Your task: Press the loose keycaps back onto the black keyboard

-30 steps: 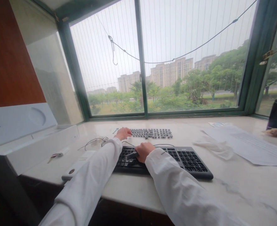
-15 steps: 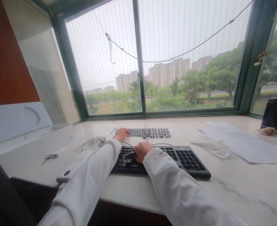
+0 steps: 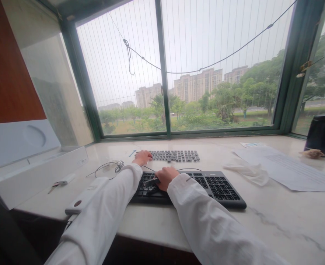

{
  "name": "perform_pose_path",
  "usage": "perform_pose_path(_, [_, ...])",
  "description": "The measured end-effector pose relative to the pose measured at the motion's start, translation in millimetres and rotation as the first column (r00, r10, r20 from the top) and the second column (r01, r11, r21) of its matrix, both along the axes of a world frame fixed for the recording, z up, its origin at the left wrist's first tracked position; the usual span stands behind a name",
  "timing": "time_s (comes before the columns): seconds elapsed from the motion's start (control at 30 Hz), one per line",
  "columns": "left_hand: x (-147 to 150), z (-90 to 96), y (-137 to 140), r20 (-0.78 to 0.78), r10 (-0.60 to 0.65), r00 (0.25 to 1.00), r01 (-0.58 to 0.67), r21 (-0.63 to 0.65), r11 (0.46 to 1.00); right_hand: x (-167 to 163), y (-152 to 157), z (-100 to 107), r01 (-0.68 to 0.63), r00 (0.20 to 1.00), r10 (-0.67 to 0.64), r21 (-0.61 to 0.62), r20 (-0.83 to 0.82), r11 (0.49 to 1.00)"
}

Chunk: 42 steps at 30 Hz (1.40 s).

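My left hand (image 3: pixel 142 158) is at the left end of several rows of loose dark keycaps (image 3: pixel 176 156) laid out on the table. Its fingers are bent and pressed together, and whatever they hold is hidden. In front of these rows lies a black keyboard (image 3: pixel 226 187), its sockets bare where the caps are off. Closed in a fist above the keyboard's left half, my right hand (image 3: pixel 166 176) grips a small dark tool (image 3: pixel 151 182) pointing left. The tool's kind and lower end are hard to make out against the black keyboard.
A thin coiled cable (image 3: pixel 119 166) and a white power strip (image 3: pixel 87 195) are at the left, beside a white open box (image 3: pixel 41 169). On the right are paper sheets (image 3: pixel 292 165), a crumpled tissue (image 3: pixel 251 172) and a dark cylinder (image 3: pixel 321 134). A window stands behind.
The view shifts very slightly. Both hands and the keyboard look the same as before.
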State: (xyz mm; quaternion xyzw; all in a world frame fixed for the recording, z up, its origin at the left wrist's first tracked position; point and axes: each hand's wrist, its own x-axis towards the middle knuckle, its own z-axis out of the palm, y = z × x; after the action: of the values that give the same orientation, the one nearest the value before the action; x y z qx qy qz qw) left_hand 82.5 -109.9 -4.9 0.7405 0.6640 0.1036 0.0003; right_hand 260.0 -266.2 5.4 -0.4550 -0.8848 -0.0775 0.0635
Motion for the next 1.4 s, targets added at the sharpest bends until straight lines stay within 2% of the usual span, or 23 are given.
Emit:
perform_pose_path(0.43, [0,1.7,-6,-0.004,0.016,1.0,-0.016,0.058,0.998,-1,3,-4,-0.003,1.0,0.003,0.014,-0.004,1.0])
perform_pose_path(0.53, [-2,8.2,-10,0.001,0.041,0.999,-0.041,0.099,0.994,0,3,-3,-0.006,1.0,0.006,0.018,-0.001,1.0])
perform_pose_path(0.67, [-1,27.0,-24,0.043,0.091,0.995,-0.097,0.175,0.98,3,2,1,-0.003,1.0,0.003,0.06,-0.008,0.998])
perform_pose_path(0.83, [10,57.1,-57,0.12,0.103,0.987,-0.131,0.252,0.959,7,1,7,0.056,0.974,-0.019,0.158,-0.225,0.986])
perform_pose_path(0.97, [19,69.7,-104,0.187,0.146,0.972,-0.19,0.246,0.95,10,5,8,0.184,0.885,-0.083,0.18,-0.458,0.966])
perform_pose_path(1.03, [23,65.9,-135,0.206,0.142,0.968,-0.193,0.256,0.947,11,10,6,0.232,0.811,-0.111,0.142,-0.574,0.962])
perform_pose_path(1.07, [25,61.0,-151,0.208,0.131,0.969,-0.187,0.277,0.942,11,13,5,0.242,0.748,-0.107,0.119,-0.655,0.963])
perform_pose_path(1.13, [26,46.1,-183,0.196,0.097,0.976,-0.154,0.302,0.941,11,19,3,0.226,0.562,-0.139,-0.01,-0.815,0.974])
perform_pose_path(1.2, [25,27.3,-211,0.161,0.032,0.986,-0.084,0.327,0.941,7,24,1,0.05,0.295,-0.215,-0.21,-0.931,0.976])
perform_pose_path(1.23, [23,17.7,-223,0.149,-0.004,0.989,-0.048,0.344,0.938,4,26,1,-0.079,0.148,-0.263,-0.276,-0.953,0.958])
perform_pose_path(1.3, [19,0.7,-242,0.124,-0.083,0.989,0.026,0.404,0.915,-4,26,-1,-0.309,-0.081,-0.348,-0.308,-0.934,0.9])
perform_pose_path(1.33, [16,-6.0,-249,0.121,-0.11,0.987,0.048,0.429,0.902,-9,24,-3,-0.378,-0.144,-0.374,-0.298,-0.916,0.876])
perform_pose_path(1.4, [13,-15.3,-258,0.127,-0.14,0.982,0.066,0.467,0.882,-20,19,-7,-0.436,-0.168,-0.394,-0.29,-0.904,0.852])
